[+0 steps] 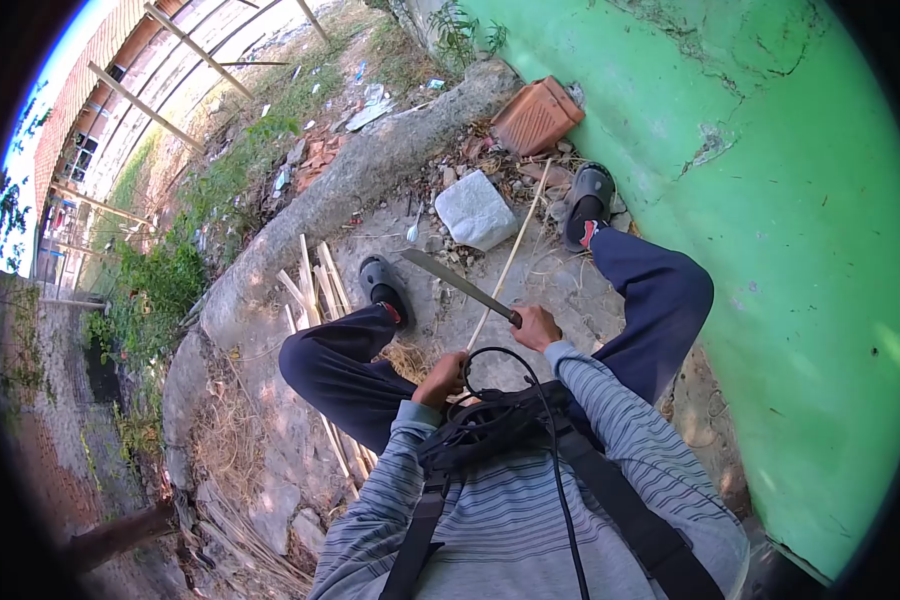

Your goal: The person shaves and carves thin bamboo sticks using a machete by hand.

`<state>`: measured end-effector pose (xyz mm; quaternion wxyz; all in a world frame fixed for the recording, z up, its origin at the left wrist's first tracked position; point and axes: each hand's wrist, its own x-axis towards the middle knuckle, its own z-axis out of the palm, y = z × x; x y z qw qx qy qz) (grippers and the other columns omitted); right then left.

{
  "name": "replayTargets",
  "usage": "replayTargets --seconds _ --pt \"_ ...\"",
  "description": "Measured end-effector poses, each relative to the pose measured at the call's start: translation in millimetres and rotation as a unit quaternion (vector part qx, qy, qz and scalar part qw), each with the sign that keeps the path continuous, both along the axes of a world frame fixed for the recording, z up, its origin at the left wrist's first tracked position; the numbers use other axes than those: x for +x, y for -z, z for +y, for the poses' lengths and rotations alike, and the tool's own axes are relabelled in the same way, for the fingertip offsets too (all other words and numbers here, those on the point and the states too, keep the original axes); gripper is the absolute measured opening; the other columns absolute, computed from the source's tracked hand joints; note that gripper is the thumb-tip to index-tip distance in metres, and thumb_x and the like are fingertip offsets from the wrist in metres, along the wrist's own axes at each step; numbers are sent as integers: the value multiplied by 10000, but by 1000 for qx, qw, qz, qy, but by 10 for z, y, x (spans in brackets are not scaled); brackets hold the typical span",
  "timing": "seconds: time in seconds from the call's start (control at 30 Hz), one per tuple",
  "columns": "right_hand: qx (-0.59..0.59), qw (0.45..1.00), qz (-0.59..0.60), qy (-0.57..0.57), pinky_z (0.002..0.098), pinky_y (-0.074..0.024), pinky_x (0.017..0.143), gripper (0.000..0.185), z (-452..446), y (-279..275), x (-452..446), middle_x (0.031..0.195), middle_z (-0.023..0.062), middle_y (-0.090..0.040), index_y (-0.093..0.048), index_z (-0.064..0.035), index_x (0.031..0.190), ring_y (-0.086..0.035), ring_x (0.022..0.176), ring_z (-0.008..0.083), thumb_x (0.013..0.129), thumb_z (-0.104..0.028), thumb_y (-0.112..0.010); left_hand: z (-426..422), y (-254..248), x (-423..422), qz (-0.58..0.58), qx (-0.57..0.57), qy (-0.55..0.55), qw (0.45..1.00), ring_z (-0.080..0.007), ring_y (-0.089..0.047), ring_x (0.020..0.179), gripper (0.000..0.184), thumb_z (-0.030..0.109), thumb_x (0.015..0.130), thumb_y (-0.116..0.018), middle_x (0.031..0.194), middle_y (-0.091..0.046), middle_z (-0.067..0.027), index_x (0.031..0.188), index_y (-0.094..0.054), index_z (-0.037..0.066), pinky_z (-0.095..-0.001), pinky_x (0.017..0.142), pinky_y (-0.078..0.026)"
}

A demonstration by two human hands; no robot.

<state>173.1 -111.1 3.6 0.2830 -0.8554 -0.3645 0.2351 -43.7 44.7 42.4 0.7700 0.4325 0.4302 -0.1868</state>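
Observation:
My right hand (pixel 537 328) is closed round the handle of a machete (pixel 458 283), whose long blade points up and to the left. The blade crosses over a thin pale bamboo strip (pixel 511 258); whether the two touch I cannot tell. My left hand (pixel 442 380) grips the near end of that strip, close to my lap. From there the strip slants away between my feet toward the rubble by the wall. A black cable (pixel 500 350) loops beside my left hand and partly covers it.
A pale stone block (pixel 476 211) lies between my feet. Beside my left foot is a bundle of split strips (pixel 317 283). A hollow orange brick (pixel 537 115) leans near the green wall (pixel 770 260) on my right. A low concrete curb (pixel 310 205) curves round the left.

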Motion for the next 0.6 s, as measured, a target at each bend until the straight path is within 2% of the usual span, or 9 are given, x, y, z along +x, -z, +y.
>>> replayTargets --seconds 0.13,0.2,0.33,0.47,0.53,0.6 --pt "14 1000 4 -25 511 -558 736 221 38 -1 -26 820 186 -709 -714 -106 933 -695 792 422 758 -242 -718 -10 -201 14 9 -48 -25 999 -68 -198 435 421 395 1076 -397 591 -261 83 702 -361 207 -286 404 -146" --pt "-10 999 27 27 525 -553 748 174 70 51 137 845 187 -712 -706 -114 889 -696 845 430 772 -242 -712 -35 -437 -67 46 -22 -25 998 -60 -188 429 430 390 1085 -384 586 -248 91 696 -342 213 -275 398 -126" --pt "-8 999 18 38 535 -535 734 185 67 -9 128 817 193 -701 -693 -91 891 -685 809 431 761 -221 -709 -1 -252 -113 -1 -11 2 1000 -56 -189 428 430 392 1083 -386 587 -239 95 694 -337 216 -267 397 -128" --pt "46 999 9 17 530 -544 756 224 61 -83 -67 857 194 -714 -727 -120 963 -696 835 419 769 -231 -714 53 -290 -144 14 -72 -17 997 -57 -197 428 408 374 1081 -378 590 -244 101 702 -343 223 -266 395 -136" --pt "32 999 -4 11 520 -550 751 231 72 -100 64 857 189 -717 -724 -110 971 -698 826 416 773 -229 -710 17 -553 -164 1 -51 -9 999 -54 -201 431 384 354 1076 -385 591 -245 104 717 -350 223 -262 391 -143" --pt "11 996 39 79 514 -555 741 248 107 -69 230 850 183 -717 -724 -104 991 -701 815 412 777 -228 -710 5 -739 -211 5 -41 -11 999 -53 -205 432 377 351 1073 -394 592 -248 105 722 -355 220 -258 390 -149"
